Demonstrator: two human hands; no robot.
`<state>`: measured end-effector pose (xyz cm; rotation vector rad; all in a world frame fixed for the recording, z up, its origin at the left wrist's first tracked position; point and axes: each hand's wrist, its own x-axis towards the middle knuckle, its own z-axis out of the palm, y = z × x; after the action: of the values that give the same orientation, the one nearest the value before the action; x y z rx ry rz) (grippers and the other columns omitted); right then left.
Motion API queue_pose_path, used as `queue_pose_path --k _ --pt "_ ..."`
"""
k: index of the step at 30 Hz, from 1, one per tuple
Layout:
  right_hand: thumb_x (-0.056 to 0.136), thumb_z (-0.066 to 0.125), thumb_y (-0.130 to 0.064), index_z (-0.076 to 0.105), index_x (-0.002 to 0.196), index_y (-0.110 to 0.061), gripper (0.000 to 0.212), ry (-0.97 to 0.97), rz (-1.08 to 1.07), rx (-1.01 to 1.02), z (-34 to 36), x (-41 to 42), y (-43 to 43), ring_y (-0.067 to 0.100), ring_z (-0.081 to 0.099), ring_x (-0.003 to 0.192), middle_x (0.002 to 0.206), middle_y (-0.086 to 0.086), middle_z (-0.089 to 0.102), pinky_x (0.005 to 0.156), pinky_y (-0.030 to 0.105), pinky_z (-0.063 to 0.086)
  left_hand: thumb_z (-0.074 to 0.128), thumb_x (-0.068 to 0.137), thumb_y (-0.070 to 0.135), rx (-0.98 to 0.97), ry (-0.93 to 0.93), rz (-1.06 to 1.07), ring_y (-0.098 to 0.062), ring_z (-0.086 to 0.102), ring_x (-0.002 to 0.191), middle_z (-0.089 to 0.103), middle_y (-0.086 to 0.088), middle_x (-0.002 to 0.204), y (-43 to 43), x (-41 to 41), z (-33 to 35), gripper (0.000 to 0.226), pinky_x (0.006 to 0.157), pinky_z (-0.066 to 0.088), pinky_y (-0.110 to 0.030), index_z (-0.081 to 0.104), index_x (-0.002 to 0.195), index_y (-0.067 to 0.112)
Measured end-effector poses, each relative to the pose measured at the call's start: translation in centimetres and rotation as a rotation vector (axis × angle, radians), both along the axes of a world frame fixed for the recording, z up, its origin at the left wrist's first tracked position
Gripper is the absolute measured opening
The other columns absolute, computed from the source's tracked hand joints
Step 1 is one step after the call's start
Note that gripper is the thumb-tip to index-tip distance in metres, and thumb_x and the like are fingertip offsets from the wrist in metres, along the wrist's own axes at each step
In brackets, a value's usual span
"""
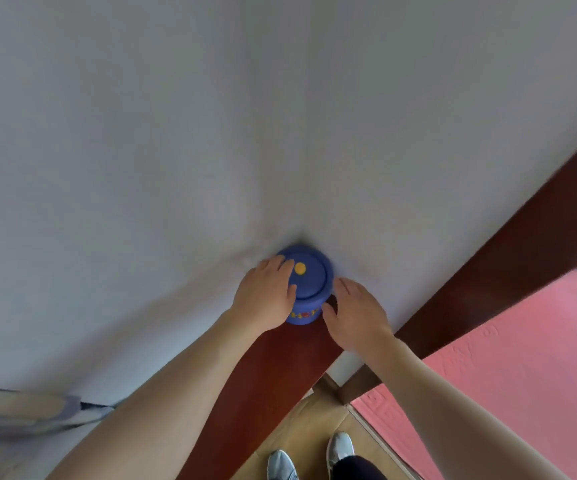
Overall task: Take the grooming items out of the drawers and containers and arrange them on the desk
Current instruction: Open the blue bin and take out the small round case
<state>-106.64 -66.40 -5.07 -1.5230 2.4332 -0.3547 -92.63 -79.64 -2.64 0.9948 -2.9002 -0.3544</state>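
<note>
Two hands: I see both reaching forward over the desk (269, 372), one on each side of the blue container (313, 289).
Blue container: round, upright, lid on with a yellow dot on top; it stands at the far edge of the dark wooden desk, right against the white wall (280, 116).
Left hand (266, 294): palm down over the left part of the lid, fingers bent across its rim, thumb lying on top; I cannot tell whether it clamps the lid or only rests there.
Right hand (358, 318): released, fingers relaxed and loosely spread, just beside the container's right side, thumb close to its wall; contact is unclear to me.
Below the desk: grey shoes (340, 446) on a tan floor, pink surface (505, 375) to the right.
</note>
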Motion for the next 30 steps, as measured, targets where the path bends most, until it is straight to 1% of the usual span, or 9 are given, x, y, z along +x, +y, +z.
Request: queue_pose_path --k 3,6,11,14,16,20,23,27,30 --pt "0.096 0.046 -0.038 0.033 0.146 -0.008 0.06 -0.029 0.005 -0.009 -1.1 -0.3 -0.7 0.022 0.039 0.132 0.146 0.008 0.042 0.11 0.03 0.029 0.05 0.096 0.027 0.025 -0.006 -0.019 -0.027 0.048 0.122 0.048 -0.004 0.138 -0.9 -1.9 -0.5 0.045 0.096 0.045 -0.04 0.046 0.139 0.015" --pt "0.094 0.048 -0.041 0.035 0.145 -0.011 0.06 -0.093 -0.024 -0.019 -1.8 -0.9 -1.3 0.021 0.043 0.127 0.141 0.005 0.046 0.103 0.03 0.036 0.051 0.095 0.022 0.057 -0.003 -0.015 -0.027 0.051 0.116 0.052 -0.005 0.132 -1.6 -3.3 -1.1 0.04 0.093 0.046 -0.04 0.051 0.135 0.013" --pt "0.094 0.049 -0.043 0.033 0.145 -0.013 0.061 -0.135 -0.035 -0.013 -2.3 -1.5 -2.1 0.021 0.043 0.126 0.14 0.004 0.046 0.1 0.03 0.037 0.049 0.095 0.018 0.07 0.031 -0.003 -0.029 0.057 0.101 0.06 -0.01 0.113 -2.8 -4.7 -2.4 0.028 0.081 0.049 -0.041 0.063 0.117 0.008" --pt "0.094 0.049 -0.044 0.033 0.145 -0.012 0.062 -0.136 -0.027 -0.007 -2.5 -1.8 -2.6 0.022 0.043 0.125 0.139 0.006 0.047 0.1 0.03 0.038 0.049 0.093 0.015 0.053 0.054 -0.012 -0.028 0.057 0.092 0.06 -0.009 0.102 -3.2 -5.1 -3.1 0.02 0.072 0.045 -0.037 0.066 0.102 0.008" --pt "0.094 0.048 -0.045 0.032 0.146 -0.011 0.063 -0.127 -0.024 0.001 -2.7 -1.8 -2.8 0.022 0.043 0.125 0.139 0.006 0.046 0.099 0.03 0.038 0.051 0.091 0.012 0.047 0.074 -0.015 -0.027 0.057 0.085 0.06 -0.009 0.096 -3.3 -5.3 -3.5 0.015 0.067 0.042 -0.036 0.065 0.091 0.008" --pt "0.093 0.048 -0.046 0.034 0.144 -0.013 0.062 -0.121 -0.032 -0.002 -2.9 -1.9 -3.0 0.021 0.045 0.122 0.135 0.004 0.049 0.095 0.03 0.041 0.052 0.088 0.008 0.052 0.107 -0.01 -0.026 0.056 0.076 0.059 -0.009 0.087 -3.4 -5.4 -4.0 0.015 0.061 0.035 -0.032 0.062 0.077 0.007" --pt "0.092 0.049 -0.047 0.039 0.14 -0.016 0.058 -0.119 -0.031 -0.002 -2.9 -1.9 -3.0 0.02 0.047 0.116 0.129 0.001 0.052 0.091 0.03 0.043 0.052 0.087 0.007 0.06 0.12 -0.01 -0.027 0.055 0.074 0.058 -0.01 0.085 -3.3 -5.3 -3.8 0.016 0.06 0.033 -0.032 0.061 0.074 0.007" --pt "0.09 0.051 -0.048 0.047 0.129 -0.018 0.049 -0.106 -0.025 -0.011 -2.8 -2.1 -3.1 0.02 0.05 0.109 0.119 0.001 0.055 0.085 0.03 0.045 0.05 0.089 0.007 0.055 0.15 0.004 -0.026 0.054 0.073 0.058 -0.009 0.085 -3.1 -5.3 -3.1 0.017 0.062 0.03 -0.031 0.06 0.075 0.007" --pt "0.089 0.053 -0.047 0.049 0.128 -0.017 0.05 -0.104 -0.018 -0.014 -2.8 -2.4 -3.1 0.02 0.052 0.108 0.118 0.001 0.056 0.082 0.031 0.046 0.048 0.091 0.008 0.043 0.167 0.043 -0.025 0.052 0.073 0.057 -0.009 0.088 -2.7 -4.7 -2.1 0.017 0.061 0.029 -0.03 0.06 0.079 0.007"
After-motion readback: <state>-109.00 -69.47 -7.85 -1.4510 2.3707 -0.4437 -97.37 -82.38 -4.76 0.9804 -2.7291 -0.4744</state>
